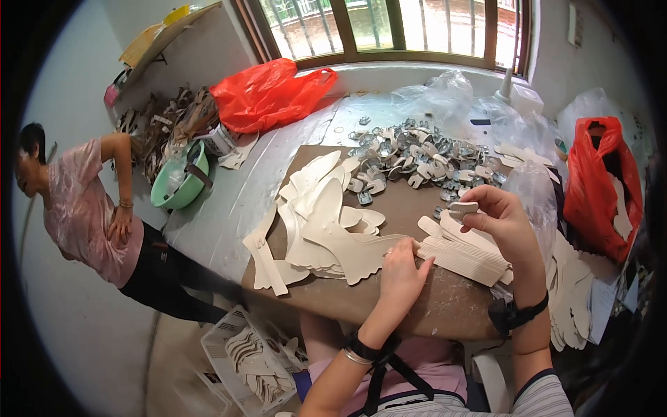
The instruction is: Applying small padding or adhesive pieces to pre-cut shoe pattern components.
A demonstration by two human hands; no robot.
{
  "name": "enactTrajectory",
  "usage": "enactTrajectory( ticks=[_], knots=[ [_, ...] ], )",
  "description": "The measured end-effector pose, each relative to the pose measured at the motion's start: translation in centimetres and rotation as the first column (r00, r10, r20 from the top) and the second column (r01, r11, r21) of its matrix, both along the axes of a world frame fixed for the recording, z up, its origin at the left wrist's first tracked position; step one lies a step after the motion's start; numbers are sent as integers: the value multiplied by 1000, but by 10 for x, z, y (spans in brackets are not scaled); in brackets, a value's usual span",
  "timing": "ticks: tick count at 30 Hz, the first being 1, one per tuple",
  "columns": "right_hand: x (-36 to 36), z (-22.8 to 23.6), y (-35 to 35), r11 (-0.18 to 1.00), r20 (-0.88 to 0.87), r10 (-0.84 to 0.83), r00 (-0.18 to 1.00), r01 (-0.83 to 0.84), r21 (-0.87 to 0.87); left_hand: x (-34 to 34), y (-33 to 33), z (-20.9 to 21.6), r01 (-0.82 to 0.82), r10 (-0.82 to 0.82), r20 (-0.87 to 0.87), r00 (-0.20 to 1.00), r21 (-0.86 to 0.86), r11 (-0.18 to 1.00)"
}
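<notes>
My left hand [403,267] rests with fingers down on the edge of a pile of cream butterfly-shaped cut pieces [326,222] lying on a brown board [417,306]. My right hand [501,221] is raised a little above a fanned stack of cream strips [465,256] and pinches one small cream piece [463,207] between thumb and fingers. Behind the hands lies a heap of small grey metal buckles [417,154].
A red plastic bag [267,94] sits at the back left of the table, another red bag [601,184] at the right. Clear plastic bags [445,94] lie near the window. A green bowl [182,182] stands at the left edge. A person [90,208] stands left. A white basket [243,358] holds cut pieces.
</notes>
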State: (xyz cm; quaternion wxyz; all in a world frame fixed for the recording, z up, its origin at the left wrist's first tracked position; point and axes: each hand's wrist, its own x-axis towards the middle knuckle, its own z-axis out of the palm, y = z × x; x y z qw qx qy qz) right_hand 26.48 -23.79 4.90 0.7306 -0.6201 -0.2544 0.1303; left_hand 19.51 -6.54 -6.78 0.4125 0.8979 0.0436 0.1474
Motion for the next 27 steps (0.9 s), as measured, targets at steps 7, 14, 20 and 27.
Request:
enactTrajectory(
  ticks=[7,14,20,27],
  knots=[
    [-6,39,-1,992,194,55,979,-33,-118,2,-9,5,-122,102,123,987,168,978],
    [-47,54,21,923,133,304,943,-257,-286,-63,36,57,8,49,50,998,-770,638],
    [-53,29,53,807,216,523,825,-397,-436,-106,38,86,-50,228,120,966,-779,625],
    [-64,13,70,817,92,511,855,-449,-360,-128,41,84,-40,266,129,955,-836,548]
  ],
)
